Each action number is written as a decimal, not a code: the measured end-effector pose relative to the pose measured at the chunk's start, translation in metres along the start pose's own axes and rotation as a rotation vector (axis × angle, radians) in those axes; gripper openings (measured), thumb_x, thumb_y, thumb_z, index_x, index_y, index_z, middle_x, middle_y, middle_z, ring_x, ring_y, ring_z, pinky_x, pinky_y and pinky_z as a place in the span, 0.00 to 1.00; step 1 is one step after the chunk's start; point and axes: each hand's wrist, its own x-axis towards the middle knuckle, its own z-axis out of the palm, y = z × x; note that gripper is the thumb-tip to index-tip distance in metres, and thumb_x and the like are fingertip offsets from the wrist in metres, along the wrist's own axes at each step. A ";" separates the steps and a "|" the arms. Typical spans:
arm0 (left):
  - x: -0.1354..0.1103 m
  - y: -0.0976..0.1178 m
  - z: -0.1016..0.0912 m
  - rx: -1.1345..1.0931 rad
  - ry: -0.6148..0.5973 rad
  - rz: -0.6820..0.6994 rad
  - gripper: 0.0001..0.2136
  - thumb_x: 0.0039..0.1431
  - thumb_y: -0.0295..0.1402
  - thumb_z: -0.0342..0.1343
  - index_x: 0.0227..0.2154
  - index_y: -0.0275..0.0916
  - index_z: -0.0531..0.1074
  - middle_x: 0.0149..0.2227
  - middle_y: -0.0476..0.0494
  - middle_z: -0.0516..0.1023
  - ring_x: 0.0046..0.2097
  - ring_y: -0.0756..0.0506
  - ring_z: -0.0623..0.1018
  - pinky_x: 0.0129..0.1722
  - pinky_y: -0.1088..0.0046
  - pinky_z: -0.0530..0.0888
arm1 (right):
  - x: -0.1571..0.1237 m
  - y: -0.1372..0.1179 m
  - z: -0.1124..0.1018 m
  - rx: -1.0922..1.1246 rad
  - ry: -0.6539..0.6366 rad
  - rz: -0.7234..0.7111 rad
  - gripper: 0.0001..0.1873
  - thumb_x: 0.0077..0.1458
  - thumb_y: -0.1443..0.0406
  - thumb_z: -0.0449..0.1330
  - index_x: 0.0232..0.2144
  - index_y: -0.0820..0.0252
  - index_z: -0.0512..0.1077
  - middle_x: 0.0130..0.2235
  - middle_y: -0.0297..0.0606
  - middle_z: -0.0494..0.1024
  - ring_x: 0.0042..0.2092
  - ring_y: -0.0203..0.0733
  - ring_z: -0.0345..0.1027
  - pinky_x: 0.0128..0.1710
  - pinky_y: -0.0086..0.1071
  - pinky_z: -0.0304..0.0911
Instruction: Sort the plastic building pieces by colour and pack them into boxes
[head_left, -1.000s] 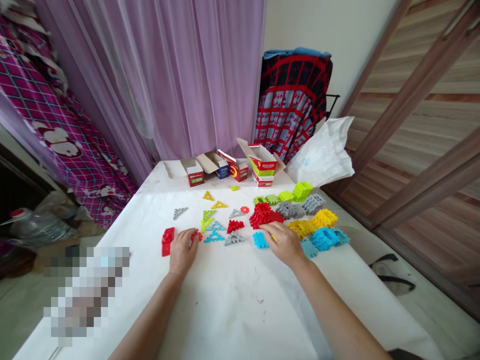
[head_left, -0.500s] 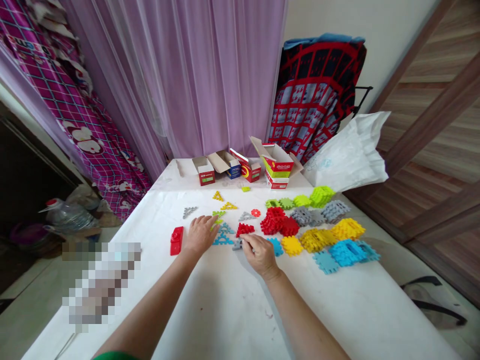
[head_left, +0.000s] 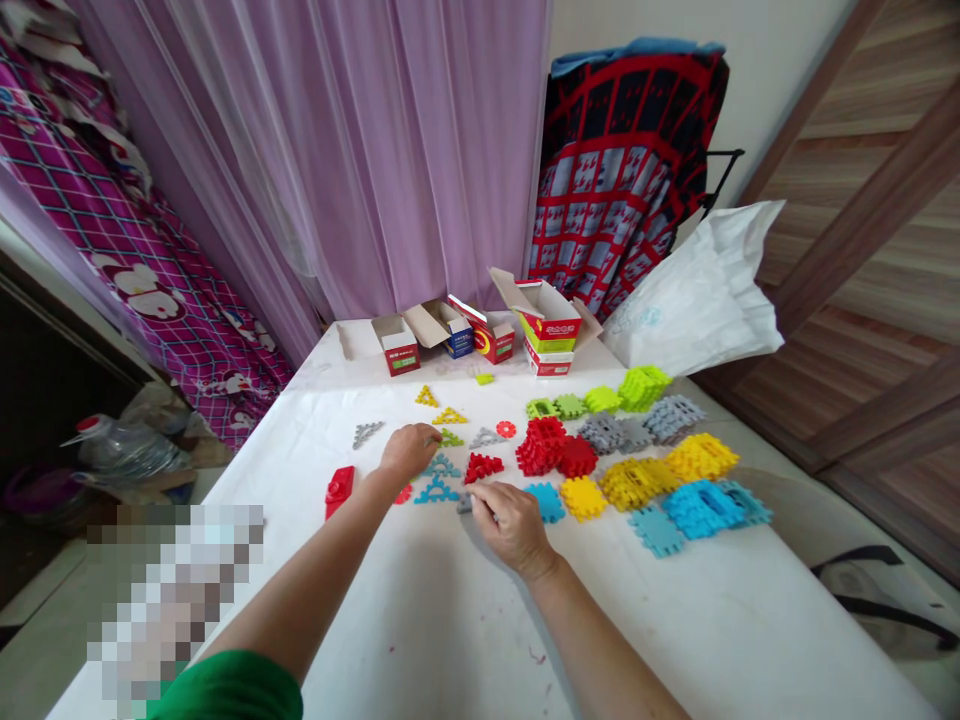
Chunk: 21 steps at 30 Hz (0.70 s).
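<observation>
My left hand (head_left: pixel 409 452) is closed, its fingertips at a lime green triangular building piece (head_left: pixel 451 438). Below it lie light blue triangular pieces (head_left: pixel 437 490), and a red piece (head_left: pixel 403 494) shows partly from behind the wrist. My right hand (head_left: pixel 511 525) has its fingers pinched at a small grey building piece (head_left: pixel 463 504), mostly covered by the fingertips. Just beyond that hand are red triangular pieces (head_left: pixel 483 467), with a grey triangle (head_left: pixel 487 437) and a red round piece (head_left: pixel 506 429) farther back.
Stacks of red (head_left: pixel 541 446), grey (head_left: pixel 602 433), yellow (head_left: pixel 637 482), blue (head_left: pixel 701 508) and green (head_left: pixel 643 388) toothed pieces stand right. Open cardboard boxes (head_left: pixel 551 330) line the back. A red object (head_left: pixel 340 490) lies left; yellow triangles (head_left: pixel 450 416) lie farther back.
My left hand has moved forward and its fingers have curled in at the lime green piece, uncovering the red piece by the wrist. My right hand stays at the grey piece.
</observation>
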 end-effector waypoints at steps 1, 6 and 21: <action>0.002 0.000 0.001 -0.004 0.009 0.001 0.13 0.59 0.31 0.51 0.43 0.47 0.78 0.47 0.51 0.81 0.49 0.47 0.78 0.52 0.73 0.71 | 0.000 0.000 0.000 0.000 0.002 0.002 0.12 0.60 0.71 0.53 0.37 0.58 0.77 0.33 0.37 0.82 0.33 0.37 0.76 0.37 0.29 0.70; 0.025 -0.014 -0.002 0.043 0.093 -0.058 0.16 0.61 0.31 0.49 0.50 0.44 0.74 0.52 0.44 0.77 0.52 0.43 0.76 0.54 0.66 0.71 | 0.002 0.002 -0.002 -0.004 0.032 0.003 0.12 0.59 0.71 0.53 0.38 0.58 0.76 0.32 0.37 0.82 0.33 0.38 0.76 0.36 0.29 0.70; 0.081 -0.042 -0.016 0.264 0.007 -0.026 0.12 0.61 0.42 0.54 0.39 0.42 0.77 0.45 0.40 0.76 0.51 0.40 0.73 0.51 0.60 0.69 | 0.006 0.010 -0.011 -0.040 0.072 0.007 0.11 0.59 0.71 0.54 0.39 0.59 0.75 0.32 0.38 0.82 0.32 0.38 0.76 0.34 0.30 0.70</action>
